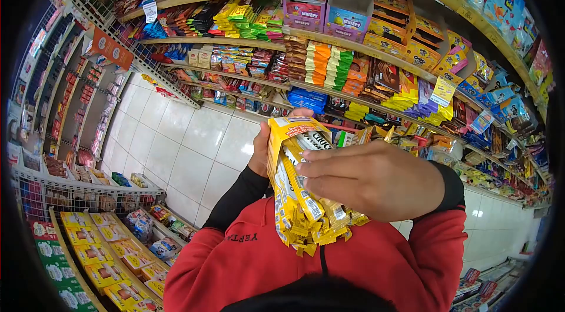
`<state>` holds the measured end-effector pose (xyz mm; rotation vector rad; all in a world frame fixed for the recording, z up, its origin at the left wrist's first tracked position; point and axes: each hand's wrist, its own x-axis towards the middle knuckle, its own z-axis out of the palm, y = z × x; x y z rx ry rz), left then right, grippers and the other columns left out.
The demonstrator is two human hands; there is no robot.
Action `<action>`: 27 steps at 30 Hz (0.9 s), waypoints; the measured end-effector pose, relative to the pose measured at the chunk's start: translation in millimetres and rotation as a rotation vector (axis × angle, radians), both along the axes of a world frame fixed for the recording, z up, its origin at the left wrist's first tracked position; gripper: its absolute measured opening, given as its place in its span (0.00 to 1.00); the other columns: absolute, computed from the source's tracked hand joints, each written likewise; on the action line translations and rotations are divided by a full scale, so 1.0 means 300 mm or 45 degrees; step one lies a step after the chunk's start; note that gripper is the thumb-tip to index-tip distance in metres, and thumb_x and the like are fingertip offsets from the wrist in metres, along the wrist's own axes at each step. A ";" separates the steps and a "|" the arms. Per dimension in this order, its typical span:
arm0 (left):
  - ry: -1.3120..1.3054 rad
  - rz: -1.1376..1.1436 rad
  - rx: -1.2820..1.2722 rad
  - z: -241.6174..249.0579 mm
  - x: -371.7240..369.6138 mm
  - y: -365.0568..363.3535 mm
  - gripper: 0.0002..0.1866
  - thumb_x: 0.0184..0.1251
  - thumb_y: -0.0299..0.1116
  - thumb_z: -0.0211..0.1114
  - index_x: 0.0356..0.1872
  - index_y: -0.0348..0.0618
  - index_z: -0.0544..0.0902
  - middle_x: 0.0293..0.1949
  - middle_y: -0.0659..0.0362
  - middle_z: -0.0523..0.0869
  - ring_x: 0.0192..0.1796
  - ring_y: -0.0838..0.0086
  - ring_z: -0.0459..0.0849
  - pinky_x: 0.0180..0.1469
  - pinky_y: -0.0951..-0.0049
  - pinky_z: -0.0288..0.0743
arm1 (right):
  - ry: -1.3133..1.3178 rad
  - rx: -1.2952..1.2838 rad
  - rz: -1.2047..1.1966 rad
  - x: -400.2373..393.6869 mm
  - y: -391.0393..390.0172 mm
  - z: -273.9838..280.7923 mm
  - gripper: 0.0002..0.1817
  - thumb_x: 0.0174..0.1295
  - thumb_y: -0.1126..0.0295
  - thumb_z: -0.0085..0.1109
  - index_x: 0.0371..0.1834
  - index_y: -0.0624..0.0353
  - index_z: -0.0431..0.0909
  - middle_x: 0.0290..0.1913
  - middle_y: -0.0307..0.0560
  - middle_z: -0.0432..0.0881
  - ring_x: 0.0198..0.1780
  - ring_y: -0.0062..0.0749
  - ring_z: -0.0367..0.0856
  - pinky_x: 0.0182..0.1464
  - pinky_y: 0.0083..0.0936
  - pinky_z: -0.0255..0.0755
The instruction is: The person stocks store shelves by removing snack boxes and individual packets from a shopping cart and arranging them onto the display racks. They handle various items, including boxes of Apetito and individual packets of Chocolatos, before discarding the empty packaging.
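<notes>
In front of my red jacket, my left hand (261, 146) grips a yellow cardboard box (274, 150) from its far left side. The box is tilted, with its open side toward my chest. Many yellow and white snack packets (306, 197) fill it and stick out at the lower end. My right hand (359, 177) lies over the packets from the right, its fingers close together on the upper ones. Its thumb is hidden, and whether it grips a packet cannot be made out.
Shelves (235, 41) packed with snacks run across the top and down the right. A white wire rack (88, 194) and stacked yellow boxes (106, 244) stand at the lower left. White floor tiles (194, 135) show behind my left arm.
</notes>
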<state>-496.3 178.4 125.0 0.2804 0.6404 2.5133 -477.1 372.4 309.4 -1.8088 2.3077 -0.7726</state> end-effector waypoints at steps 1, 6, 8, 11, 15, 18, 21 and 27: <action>0.001 -0.011 0.000 -0.010 0.000 0.000 0.52 0.49 0.72 0.56 0.63 0.36 0.60 0.53 0.44 0.76 0.56 0.56 0.76 0.60 0.60 0.69 | -0.025 0.155 0.028 -0.010 0.004 0.009 0.15 0.53 0.72 0.60 0.43 0.66 0.78 0.48 0.58 0.79 0.54 0.47 0.78 0.55 0.34 0.75; 0.002 0.046 0.066 -0.049 0.003 -0.008 0.54 0.47 0.75 0.55 0.63 0.36 0.59 0.54 0.44 0.74 0.57 0.56 0.75 0.60 0.58 0.70 | -0.301 -0.387 0.112 -0.119 0.157 -0.032 0.18 0.57 0.69 0.59 0.48 0.69 0.76 0.49 0.58 0.78 0.53 0.42 0.78 0.55 0.30 0.73; 0.049 0.017 0.114 -0.095 -0.015 -0.040 0.55 0.45 0.76 0.56 0.63 0.38 0.58 0.54 0.44 0.73 0.57 0.54 0.75 0.59 0.57 0.71 | -0.548 -0.606 -0.315 -0.154 0.227 -0.090 0.16 0.60 0.68 0.58 0.48 0.68 0.77 0.47 0.56 0.80 0.52 0.38 0.79 0.55 0.29 0.73; 0.024 0.070 0.094 -0.069 0.000 -0.035 0.50 0.51 0.71 0.56 0.64 0.39 0.58 0.50 0.43 0.75 0.51 0.57 0.78 0.49 0.57 0.77 | -0.714 -0.165 -0.908 -0.323 0.363 -0.413 0.10 0.58 0.71 0.56 0.40 0.63 0.80 0.37 0.48 0.83 0.39 0.32 0.82 0.42 0.25 0.75; 0.028 0.095 0.114 -0.093 -0.004 -0.044 0.50 0.53 0.71 0.56 0.64 0.37 0.59 0.50 0.41 0.75 0.50 0.56 0.79 0.49 0.58 0.77 | 0.069 0.742 -1.083 -0.389 0.469 -1.101 0.10 0.57 0.70 0.51 0.26 0.62 0.81 0.29 0.52 0.83 0.31 0.45 0.81 0.35 0.38 0.74; 0.033 0.141 0.046 -0.077 -0.004 -0.046 0.50 0.53 0.70 0.55 0.64 0.36 0.59 0.50 0.42 0.75 0.50 0.56 0.78 0.49 0.58 0.77 | 0.114 0.925 -1.229 -0.304 0.451 -1.237 0.11 0.58 0.68 0.50 0.26 0.57 0.82 0.29 0.50 0.83 0.32 0.44 0.82 0.30 0.38 0.72; -0.047 0.205 0.035 -0.069 0.010 -0.050 0.50 0.53 0.71 0.55 0.63 0.35 0.60 0.49 0.44 0.75 0.50 0.57 0.78 0.50 0.59 0.77 | -0.056 1.266 -1.259 -0.273 0.417 -1.237 0.10 0.59 0.67 0.52 0.28 0.56 0.83 0.32 0.49 0.83 0.32 0.41 0.82 0.27 0.36 0.72; -0.008 0.172 0.011 -0.073 -0.002 -0.037 0.50 0.53 0.72 0.52 0.63 0.36 0.61 0.49 0.45 0.75 0.50 0.57 0.78 0.50 0.59 0.77 | -0.078 1.293 -1.387 -0.260 0.467 -1.336 0.10 0.58 0.68 0.53 0.26 0.57 0.82 0.30 0.49 0.83 0.32 0.40 0.83 0.26 0.35 0.73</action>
